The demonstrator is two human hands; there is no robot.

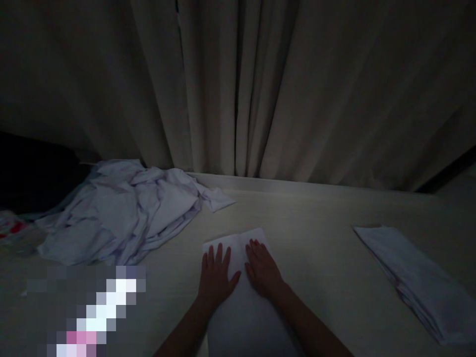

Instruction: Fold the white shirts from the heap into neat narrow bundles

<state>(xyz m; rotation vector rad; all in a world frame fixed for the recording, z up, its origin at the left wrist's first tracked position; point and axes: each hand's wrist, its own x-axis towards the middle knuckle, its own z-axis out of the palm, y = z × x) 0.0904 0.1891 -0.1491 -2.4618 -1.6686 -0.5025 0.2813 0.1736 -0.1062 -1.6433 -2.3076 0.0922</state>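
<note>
A folded white cloth (247, 322) lies flat in front of me on a pale surface, its far edge a little uneven. My left hand (217, 275) rests palm down on its left part, with the fingers spread and the thumb pointing right. On the right part lies my right hand (262, 267), flat, its fingers stretched out and closer together. Neither hand grips anything. The near end of the cloth runs out of view between my forearms.
A crumpled heap of white cloth (126, 208) lies at the left, beside a dark item (37, 171). At the right is another folded white cloth (424, 282). Long curtains (211, 89) hang behind the pale surface (316, 238). A pixelated patch covers the lower left.
</note>
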